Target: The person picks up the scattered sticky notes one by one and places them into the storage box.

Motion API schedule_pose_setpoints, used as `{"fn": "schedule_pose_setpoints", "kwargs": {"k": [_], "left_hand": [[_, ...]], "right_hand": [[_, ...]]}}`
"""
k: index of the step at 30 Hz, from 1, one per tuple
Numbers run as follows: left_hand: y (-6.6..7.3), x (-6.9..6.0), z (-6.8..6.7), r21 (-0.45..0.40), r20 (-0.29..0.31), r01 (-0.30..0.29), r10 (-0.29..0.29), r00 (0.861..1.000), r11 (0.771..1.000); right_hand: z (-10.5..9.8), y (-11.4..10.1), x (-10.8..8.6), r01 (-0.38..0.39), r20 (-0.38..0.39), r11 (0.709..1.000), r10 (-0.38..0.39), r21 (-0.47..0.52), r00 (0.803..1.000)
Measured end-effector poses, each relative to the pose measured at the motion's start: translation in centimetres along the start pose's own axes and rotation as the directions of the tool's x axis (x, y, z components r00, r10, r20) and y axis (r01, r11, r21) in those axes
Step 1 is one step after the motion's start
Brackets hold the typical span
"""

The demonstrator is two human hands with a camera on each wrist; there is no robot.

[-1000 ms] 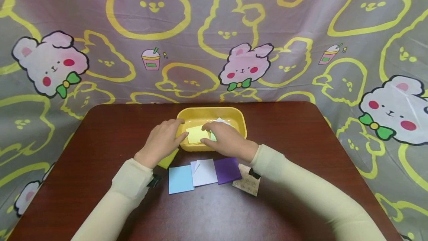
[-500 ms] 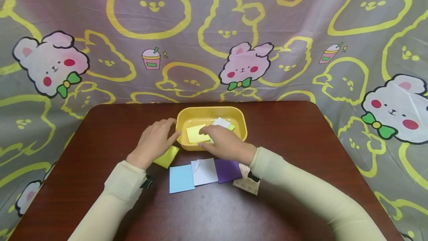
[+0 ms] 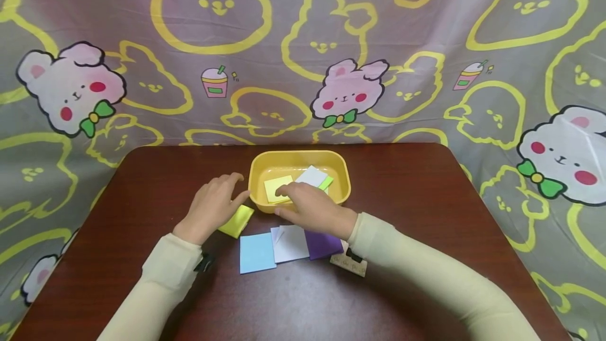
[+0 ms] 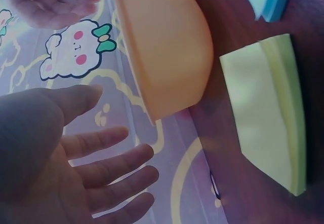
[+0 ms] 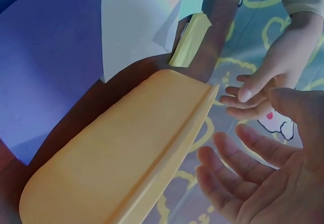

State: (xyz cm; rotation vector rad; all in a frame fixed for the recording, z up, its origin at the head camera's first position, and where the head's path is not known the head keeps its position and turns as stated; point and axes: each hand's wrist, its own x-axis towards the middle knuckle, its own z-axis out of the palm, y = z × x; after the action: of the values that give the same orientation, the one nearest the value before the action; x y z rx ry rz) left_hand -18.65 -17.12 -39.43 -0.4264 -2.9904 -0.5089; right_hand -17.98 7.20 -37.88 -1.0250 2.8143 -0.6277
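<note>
Head view: left hand (image 3: 208, 207) and right hand (image 3: 314, 207), fingers loosely spread, hold nothing; I judge the yellow tray (image 3: 284, 162) light, stiff, best gripped by its rim.

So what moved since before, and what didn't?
The left hand moved left and toward the person, clear of the box. The right hand drew slightly the same way, uncovering more of the white pad inside. No pad was visibly picked up. The box and blue pad stayed put.

Nothing is legible in any view; marks on the beige pad (image 3: 349, 266) are too small to read; cups (image 3: 214, 84) printed on the cloth (image 3: 426, 30) bear green labels (image 3: 214, 91) without readable lettering.
</note>
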Motion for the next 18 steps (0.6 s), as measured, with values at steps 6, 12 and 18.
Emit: {"fn": "schedule_pose_setpoints", "kwargs": {"k": [6,12,18], "left_hand": [[-0.7,-0.5,0.6,-0.007,0.02,0.015,-0.015,1.0,1.0],[-1.2,-1.0,1.7,-0.009,0.045,0.037,-0.037,0.998,0.999],[-1.6,-1.2,2.4,0.001,0.059,0.042,-0.042,0.997,0.999]], "right_hand": [[0.4,-0.4,-0.1,0.013,0.0,1.0,-0.013,-0.01,1.0],[0.7,-1.1,-0.3,0.017,0.021,0.999,-0.017,-0.032,1.0],[1.2,-1.5,-0.6,0.045,0.029,0.999,-0.045,-0.017,0.999]]}}
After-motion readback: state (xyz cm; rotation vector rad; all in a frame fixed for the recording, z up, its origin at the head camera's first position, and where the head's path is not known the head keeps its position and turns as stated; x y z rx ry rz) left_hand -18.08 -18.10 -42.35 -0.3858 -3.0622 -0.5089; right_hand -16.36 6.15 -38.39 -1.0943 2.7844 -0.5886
